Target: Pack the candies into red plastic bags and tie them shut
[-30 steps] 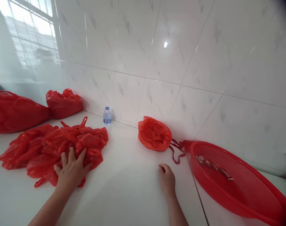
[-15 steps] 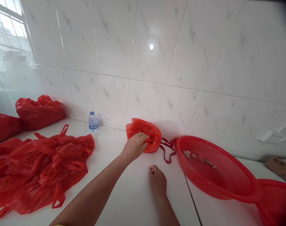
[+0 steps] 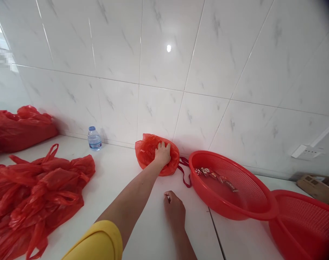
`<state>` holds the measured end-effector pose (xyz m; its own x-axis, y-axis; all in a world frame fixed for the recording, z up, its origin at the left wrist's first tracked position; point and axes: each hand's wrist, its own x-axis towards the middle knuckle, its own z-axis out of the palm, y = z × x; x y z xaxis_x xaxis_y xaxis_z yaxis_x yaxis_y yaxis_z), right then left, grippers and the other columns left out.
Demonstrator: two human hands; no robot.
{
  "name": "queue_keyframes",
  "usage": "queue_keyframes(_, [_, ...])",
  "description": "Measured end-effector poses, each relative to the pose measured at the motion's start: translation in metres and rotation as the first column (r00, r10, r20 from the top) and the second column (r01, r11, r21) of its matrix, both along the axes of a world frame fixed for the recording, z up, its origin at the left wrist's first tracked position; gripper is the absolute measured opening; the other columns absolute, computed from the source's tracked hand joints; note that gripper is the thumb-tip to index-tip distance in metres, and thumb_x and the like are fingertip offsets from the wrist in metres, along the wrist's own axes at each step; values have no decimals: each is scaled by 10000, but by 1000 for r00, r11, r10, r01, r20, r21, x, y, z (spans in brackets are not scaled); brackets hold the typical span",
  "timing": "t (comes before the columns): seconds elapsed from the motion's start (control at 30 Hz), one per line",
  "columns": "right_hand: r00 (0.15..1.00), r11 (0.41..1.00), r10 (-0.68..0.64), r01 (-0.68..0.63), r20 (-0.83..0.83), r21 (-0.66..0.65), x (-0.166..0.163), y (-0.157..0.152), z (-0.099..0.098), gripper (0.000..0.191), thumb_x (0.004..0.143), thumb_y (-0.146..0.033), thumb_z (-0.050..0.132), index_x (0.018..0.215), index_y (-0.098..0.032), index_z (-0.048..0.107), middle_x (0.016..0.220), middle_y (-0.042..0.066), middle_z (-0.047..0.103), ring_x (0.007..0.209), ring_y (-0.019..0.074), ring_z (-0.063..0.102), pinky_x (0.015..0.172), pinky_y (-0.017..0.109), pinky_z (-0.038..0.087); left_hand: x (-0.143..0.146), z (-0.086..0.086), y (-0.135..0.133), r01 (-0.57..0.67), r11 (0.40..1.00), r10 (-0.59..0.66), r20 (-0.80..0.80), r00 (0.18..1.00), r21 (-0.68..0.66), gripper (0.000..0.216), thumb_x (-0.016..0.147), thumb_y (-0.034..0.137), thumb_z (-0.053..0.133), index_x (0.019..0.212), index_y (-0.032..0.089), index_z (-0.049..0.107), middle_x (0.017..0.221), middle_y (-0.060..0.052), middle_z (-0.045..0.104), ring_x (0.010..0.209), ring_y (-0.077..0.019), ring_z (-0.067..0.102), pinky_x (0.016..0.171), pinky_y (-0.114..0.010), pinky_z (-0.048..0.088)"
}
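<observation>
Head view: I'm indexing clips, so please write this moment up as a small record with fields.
Left hand: at the mouth of an open red plastic bag; grip unclear
Right hand: loosely closed, over the white tabletop; contents hidden
Picture left: crumpled red carrier bags
By wall: upright clear plastic bottle, blue cap
Picture right: red mesh basket with small wrapped packets; second red basket beside it

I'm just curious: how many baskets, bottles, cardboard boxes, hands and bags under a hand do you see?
Red baskets: 2
Bottle: 1
Cardboard box: 1
Left hand and right hand: 2
Red bag under the left hand: 1
Total: 7
</observation>
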<state>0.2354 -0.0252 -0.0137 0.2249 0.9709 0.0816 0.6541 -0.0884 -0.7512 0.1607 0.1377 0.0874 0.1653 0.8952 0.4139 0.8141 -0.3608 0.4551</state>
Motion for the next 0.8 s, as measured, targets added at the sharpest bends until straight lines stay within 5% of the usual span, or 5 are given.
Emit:
queue_keyframes(0.2, [1000, 1000, -10, 10, 3, -1, 0, 3, -3, 221, 821, -291, 378, 794, -283, 598, 744, -16, 655, 707, 185, 577, 610, 266, 357, -4, 5, 7, 48, 999, -45, 193, 980, -10, 78, 750, 151, 532, 715, 163, 602, 855, -104, 621, 894, -243, 541, 739, -336, 408])
queue_keyframes(0.47, [1000, 999, -8, 9, -19, 34, 1, 3, -4, 215, 825, -286, 389, 806, -290, 603, 750, -24, 661, 704, 179, 579, 616, 256, 347, -16, 38, -19, -33, 994, -46, 658, 751, 108, 148, 807, 251, 405, 822, 184, 537, 708, -12, 568, 607, -132, 514, 545, -243, 380])
queue_keyframes(0.57, [1000, 999, -11, 12, -29, 39, 1, 3, -4, 216, 837, -305, 394, 793, -285, 604, 713, -29, 646, 668, 170, 563, 591, 246, 334, -27, 44, -52, -1, 989, -122, 823, 555, 148, 217, 830, 335, 389, 906, 196, 537, 792, -13, 598, 653, -128, 556, 572, -233, 419])
queue_keyframes(0.7, [995, 988, -8, 23, -99, 149, 2, -1, 1, 337, 887, -455, 352, 749, -250, 581, 609, -29, 586, 574, 154, 501, 540, 235, 312, -46, 24, -103, 261, 959, -132, 990, 52, 114, 167, 720, 321, 600, 798, 182, 549, 704, 13, 600, 606, -120, 566, 545, -220, 420])
queue_keyframes(0.8, [988, 954, 13, 33, -151, 297, -1, -8, 5, 431, 922, -467, 260, 752, -221, 571, 625, -9, 593, 576, 151, 499, 566, 239, 334, -58, -9, -134, 311, 950, -15, 1000, 1, 14, 182, 702, 314, 645, 784, 169, 573, 670, 16, 619, 580, -120, 573, 553, -228, 436])
